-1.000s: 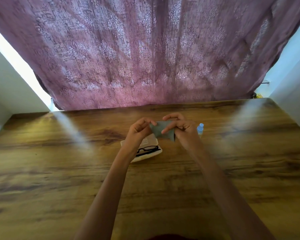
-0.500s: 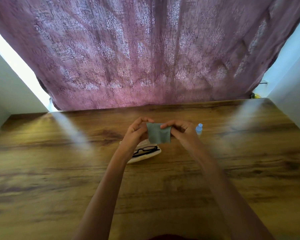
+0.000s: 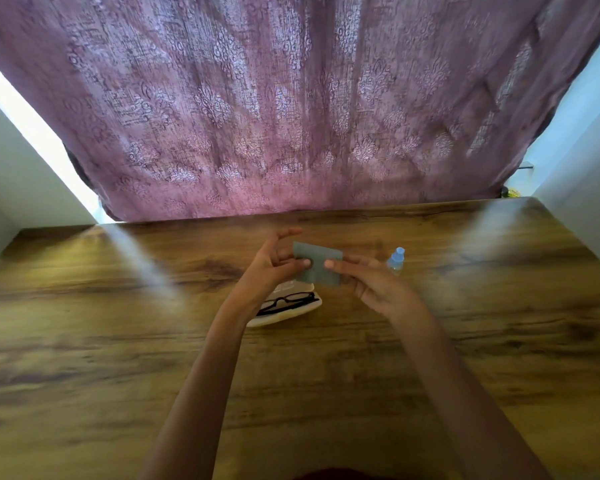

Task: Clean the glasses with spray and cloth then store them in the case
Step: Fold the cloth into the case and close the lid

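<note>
Pinching the grey cloth (image 3: 317, 263) at both edges with left hand (image 3: 274, 265) and right hand (image 3: 371, 282), up off the desk (image 3: 118, 341). Glasses (image 3: 288, 302) in open case (image 3: 284, 316) under left wrist, partly hidden. Spray bottle (image 3: 395, 260) just past right hand, base covered.

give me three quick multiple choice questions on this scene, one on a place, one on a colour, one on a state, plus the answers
1. Where do the glasses lie?
A in the open case
B on the floor
C on a shelf

2. What colour is the cloth?
A red
B grey
C yellow

3. How is the cloth placed?
A draped over the glasses
B stuffed in the case
C pinched by both hands

Answers: 1 A, the black frame rests inside the white case. 2 B, it reads grey against the wood. 3 C, the left hand and the right hand each pinch a side.
</note>
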`<state>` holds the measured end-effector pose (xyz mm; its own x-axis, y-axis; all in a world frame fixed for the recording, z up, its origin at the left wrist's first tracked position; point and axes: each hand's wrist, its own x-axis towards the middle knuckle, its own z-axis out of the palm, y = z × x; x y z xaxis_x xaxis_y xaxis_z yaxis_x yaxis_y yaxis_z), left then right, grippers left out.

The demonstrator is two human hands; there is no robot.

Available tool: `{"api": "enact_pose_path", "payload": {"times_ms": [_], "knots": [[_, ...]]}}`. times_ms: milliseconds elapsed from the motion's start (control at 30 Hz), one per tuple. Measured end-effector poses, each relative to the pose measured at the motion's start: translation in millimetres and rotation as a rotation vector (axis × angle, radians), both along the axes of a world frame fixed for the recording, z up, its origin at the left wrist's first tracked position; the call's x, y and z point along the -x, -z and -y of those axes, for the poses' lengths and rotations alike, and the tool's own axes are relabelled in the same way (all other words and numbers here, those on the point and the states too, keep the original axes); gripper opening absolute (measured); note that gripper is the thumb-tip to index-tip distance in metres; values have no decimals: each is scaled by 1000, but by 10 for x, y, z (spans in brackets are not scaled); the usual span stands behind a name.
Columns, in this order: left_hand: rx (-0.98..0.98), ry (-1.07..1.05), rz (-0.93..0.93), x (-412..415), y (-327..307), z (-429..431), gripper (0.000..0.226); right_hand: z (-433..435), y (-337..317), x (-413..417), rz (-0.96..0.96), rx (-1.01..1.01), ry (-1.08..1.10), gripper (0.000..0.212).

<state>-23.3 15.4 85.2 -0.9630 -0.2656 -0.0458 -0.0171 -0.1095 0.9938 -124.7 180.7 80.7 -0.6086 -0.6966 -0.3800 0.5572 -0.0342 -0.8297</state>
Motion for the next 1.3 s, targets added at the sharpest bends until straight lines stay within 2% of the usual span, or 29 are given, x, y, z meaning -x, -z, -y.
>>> {"api": "enact_pose_path", "payload": {"times_ms": [67,133,200,300,467,633,867,967,1100,1200,1300], "knots": [[20,11,-20,-9,-21,2,56,-15,30,3,49,8,-61,31],[49,12,-27,-13,-35,17,57,-14,59,-2,72,30,-84,37],[63,10,-31,-9,-32,33,56,6,74,-16,31,41,-31,34],[90,-12,-27,-8,-14,40,52,50,79,-40,-122,5,73,28],[108,-58,2,-13,-1,37,38,84,-4,-98,-404,-70,39,20],[50,-55,122,-18,57,81,20,98,-41,-109,-649,-52,-8,29],[-211,-94,199,-23,32,55,31,105,-35,-127,-782,-20,-20,40],[-147,-38,178,-45,41,76,35,110,2,-102,-873,-60,-28,47],[-112,-5,147,-65,80,99,37,106,27,-95,-848,-67,-34,42],[-82,-38,142,-71,80,107,36,100,28,-121,-739,-68,-30,26],[14,-34,128,-85,66,91,23,104,50,-124,-712,-154,9,7]]}}
